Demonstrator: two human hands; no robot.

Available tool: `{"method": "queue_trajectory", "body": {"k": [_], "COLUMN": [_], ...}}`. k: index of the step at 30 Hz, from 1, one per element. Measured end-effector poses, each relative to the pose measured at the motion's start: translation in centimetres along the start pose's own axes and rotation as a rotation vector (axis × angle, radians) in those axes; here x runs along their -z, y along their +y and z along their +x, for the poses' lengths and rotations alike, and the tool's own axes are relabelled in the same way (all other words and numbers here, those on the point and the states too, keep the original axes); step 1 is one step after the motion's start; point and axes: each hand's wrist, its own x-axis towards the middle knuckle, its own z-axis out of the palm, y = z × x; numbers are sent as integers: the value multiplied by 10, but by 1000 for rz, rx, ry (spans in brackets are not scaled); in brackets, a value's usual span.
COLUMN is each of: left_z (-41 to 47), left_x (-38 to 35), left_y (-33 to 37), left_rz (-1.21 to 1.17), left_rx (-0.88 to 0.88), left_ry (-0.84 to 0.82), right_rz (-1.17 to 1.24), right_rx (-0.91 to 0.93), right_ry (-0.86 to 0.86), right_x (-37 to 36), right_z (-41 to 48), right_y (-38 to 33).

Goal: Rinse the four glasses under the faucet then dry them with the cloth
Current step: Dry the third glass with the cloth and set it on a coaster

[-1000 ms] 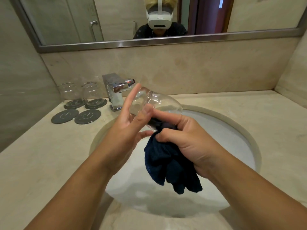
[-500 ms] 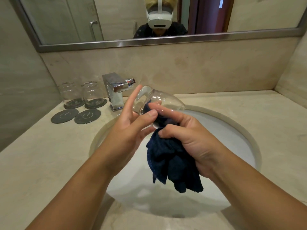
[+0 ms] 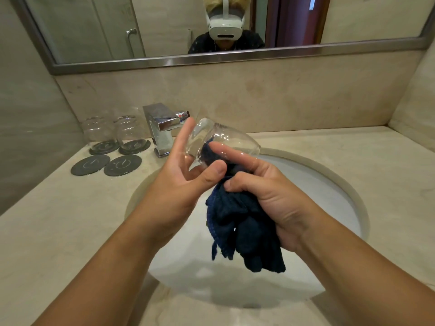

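A beige marble countertop (image 3: 306, 147) runs from wall to wall, with a round white undermount basin (image 3: 324, 189) sunk into its middle. Matching stone covers the far wall (image 3: 259, 95) and the left wall (image 3: 28, 114). A steel-framed mirror (image 3: 306, 51) above reflects a glass shower door (image 3: 113, 27) and a dark reddish door (image 3: 294, 20).

A pale stone counter (image 3: 306, 147) has a round white sink (image 3: 324, 191) sunk into it. Four dark round coasters (image 3: 90, 164) sit in two rows near its back left corner. Above the backsplash hangs a metal-framed mirror (image 3: 235, 58), which reflects a shower door and a dark doorway.
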Motion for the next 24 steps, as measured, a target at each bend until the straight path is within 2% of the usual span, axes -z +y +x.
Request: {"method": "queue_trajectory", "body": {"k": [4,7,16,24], "left_z": [-2,-2,0,-1], "left_x": [-6,-8,4,-3], "left_y": [-2,-3,-3,0], "left_rz": [-36,22,16,-19], "left_rx": [40,76,70,89], "left_ry": [34,53,3,49], "right_rz": [-165,-324,-120,-304], "right_rx": [42,59,-31,48], "right_ry": [35,60,28,-27], "right_x": [-2,-4,0,-1], "right_z": [-2,-4,-2,-3], "right_y": [1,3,-2,3]}}
